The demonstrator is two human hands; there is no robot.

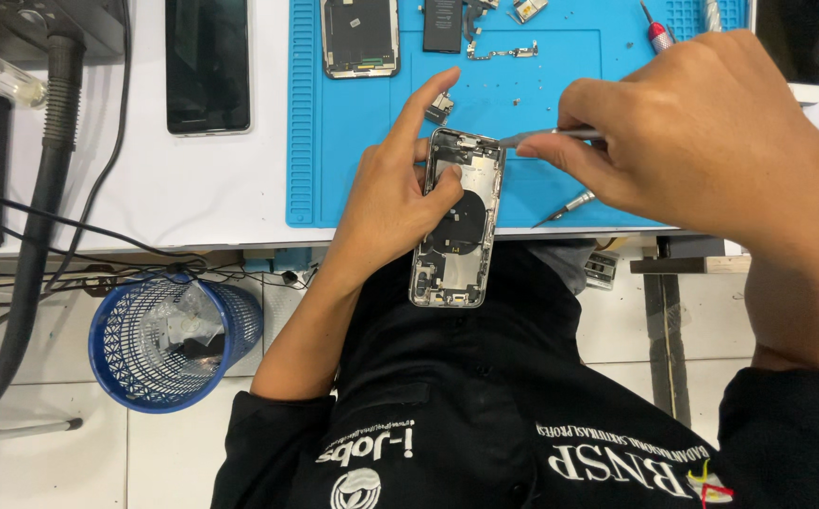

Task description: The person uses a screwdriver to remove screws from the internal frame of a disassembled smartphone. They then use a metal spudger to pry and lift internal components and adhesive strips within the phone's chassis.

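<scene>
Your left hand [400,193] grips an opened phone housing [458,219] over the counter [192,188] edge, index finger raised. Your right hand [702,132] pinches metal tweezers [546,137], tips at the housing's top. On the blue rectangular mat [560,85] lie another phone frame [360,36] and a black battery [442,24]. A blue mesh bin [173,339] stands below.

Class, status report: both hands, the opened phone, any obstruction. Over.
Left hand gripping opened silver phone housing. Right hand pinching metal tweezers at its top. Nothing blocking.
</scene>
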